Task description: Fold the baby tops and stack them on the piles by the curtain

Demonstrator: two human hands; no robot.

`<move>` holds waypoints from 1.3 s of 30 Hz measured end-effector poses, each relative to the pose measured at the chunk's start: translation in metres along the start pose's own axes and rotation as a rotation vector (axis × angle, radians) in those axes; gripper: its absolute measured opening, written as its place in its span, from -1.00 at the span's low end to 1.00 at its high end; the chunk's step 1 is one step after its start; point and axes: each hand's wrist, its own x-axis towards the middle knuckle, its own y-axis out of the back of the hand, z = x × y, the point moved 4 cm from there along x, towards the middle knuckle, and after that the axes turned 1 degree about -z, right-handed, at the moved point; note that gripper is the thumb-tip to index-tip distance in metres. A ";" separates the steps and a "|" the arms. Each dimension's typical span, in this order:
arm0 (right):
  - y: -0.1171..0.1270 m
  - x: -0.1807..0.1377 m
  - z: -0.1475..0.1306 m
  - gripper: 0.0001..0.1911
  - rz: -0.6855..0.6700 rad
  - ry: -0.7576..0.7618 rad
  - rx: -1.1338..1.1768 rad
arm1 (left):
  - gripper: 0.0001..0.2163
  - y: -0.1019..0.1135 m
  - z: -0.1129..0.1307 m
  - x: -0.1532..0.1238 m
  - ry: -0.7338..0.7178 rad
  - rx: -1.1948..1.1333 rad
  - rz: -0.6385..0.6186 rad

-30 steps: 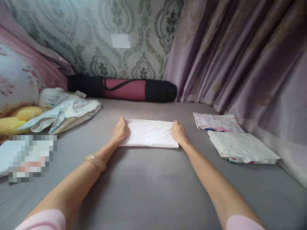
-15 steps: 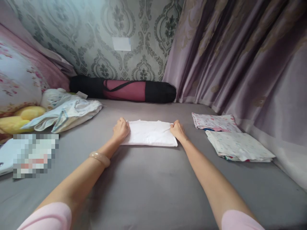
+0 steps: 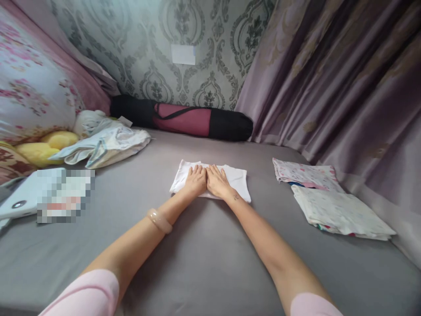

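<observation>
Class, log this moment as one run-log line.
left hand: flat on white folded cloth | right hand: flat on it, beside left | cloth: on grey sheet | folded clothes: right

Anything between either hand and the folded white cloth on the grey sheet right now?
Nothing visible. The left hand and right hand lie flat, side by side, directly on the middle of the folded white cloth. Bare grey sheet surrounds it; the folded patterned cloths lie apart to its right.

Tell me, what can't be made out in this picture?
Head view:
- Middle of the white folded cloth: covered by the left hand and right hand.
- Whatever lies beside the white device: a pixelated patch hides it.
- Lower pieces of the folded stack: only edges show.
</observation>
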 end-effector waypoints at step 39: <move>-0.007 -0.035 0.077 -0.34 0.122 -0.427 0.039 | -0.35 -0.002 -0.046 -0.010 0.261 -0.047 -0.018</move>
